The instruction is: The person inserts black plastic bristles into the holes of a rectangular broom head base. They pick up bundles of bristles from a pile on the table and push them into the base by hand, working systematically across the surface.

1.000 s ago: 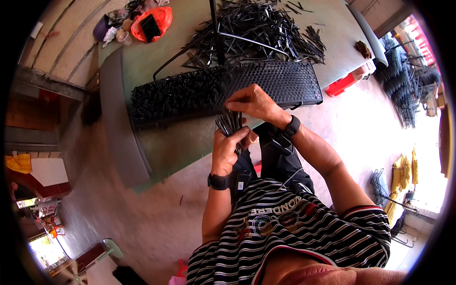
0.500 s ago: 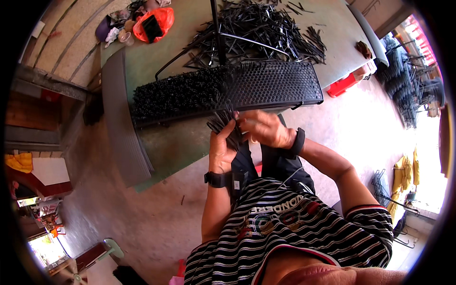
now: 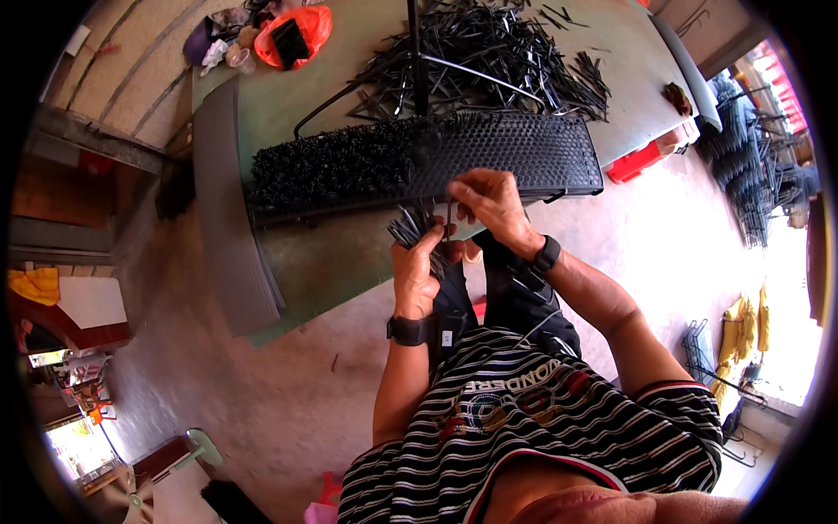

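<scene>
The left hand (image 3: 417, 272) is gripping a fanned bundle of thin black metal pins (image 3: 410, 225), while the right hand (image 3: 491, 203) (at its 2 o'clock) is pinching one pin against the long black perforated plastic panel (image 3: 532, 148) on the green table (image 3: 332, 253).

Black pins (image 3: 410, 225) in the left hand (image 3: 416, 271), black perforated panel (image 3: 524, 150), green table (image 3: 332, 253), orange bag (image 3: 301, 26), black-and-white striped shirt (image 3: 524, 428), red crate (image 3: 635, 162).

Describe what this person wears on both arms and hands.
Both hands are bare, no gloves. The left hand has a black watch-like band at the wrist; the right hand has a black wristband too. Forearms are uncovered; short black-and-white striped sleeves end above the elbows.
</scene>
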The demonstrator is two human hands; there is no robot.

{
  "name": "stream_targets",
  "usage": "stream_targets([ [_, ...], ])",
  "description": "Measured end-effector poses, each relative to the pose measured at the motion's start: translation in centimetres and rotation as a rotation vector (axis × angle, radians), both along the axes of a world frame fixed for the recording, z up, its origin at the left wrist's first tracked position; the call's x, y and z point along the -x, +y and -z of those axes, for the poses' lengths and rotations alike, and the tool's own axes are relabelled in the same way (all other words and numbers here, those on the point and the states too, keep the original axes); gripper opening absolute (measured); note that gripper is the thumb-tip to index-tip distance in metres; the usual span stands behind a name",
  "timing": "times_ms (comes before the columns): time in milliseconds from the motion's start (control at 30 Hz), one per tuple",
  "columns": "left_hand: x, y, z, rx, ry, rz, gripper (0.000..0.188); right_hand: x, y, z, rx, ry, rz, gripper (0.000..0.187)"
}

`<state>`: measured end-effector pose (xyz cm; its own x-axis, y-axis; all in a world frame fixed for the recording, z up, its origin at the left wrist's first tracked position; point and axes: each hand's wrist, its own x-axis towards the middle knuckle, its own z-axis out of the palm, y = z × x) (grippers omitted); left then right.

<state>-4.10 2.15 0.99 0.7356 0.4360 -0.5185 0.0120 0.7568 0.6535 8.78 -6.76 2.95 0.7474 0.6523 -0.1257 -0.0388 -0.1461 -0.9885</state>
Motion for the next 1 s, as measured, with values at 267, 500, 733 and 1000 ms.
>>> stream_targets([
  [267,0.8,0.2,0.6,-0.070,0.033,-0.145,0.015,-0.6,4.0,-1.2,-0.330,-0.457,0.231,0.013],
  [500,1.0,0.6,0.7,-0.080,0.091,-0.212,0.006,-1.2,5.0,-0.3,-0.223,-0.818,0.094,0.011],
  [733,1.0,0.6,0.7,-0.071,0.028,-0.239,0.013,-2.6,5.0,-0.3,0.134,-1.176,-0.211,0.011],
  [1000,1.0,0.4,-0.1,-0.061,0.003,-0.169,0.017,-0.2,2.9,-2.3,0.193,-0.581,-0.216,0.017],
])
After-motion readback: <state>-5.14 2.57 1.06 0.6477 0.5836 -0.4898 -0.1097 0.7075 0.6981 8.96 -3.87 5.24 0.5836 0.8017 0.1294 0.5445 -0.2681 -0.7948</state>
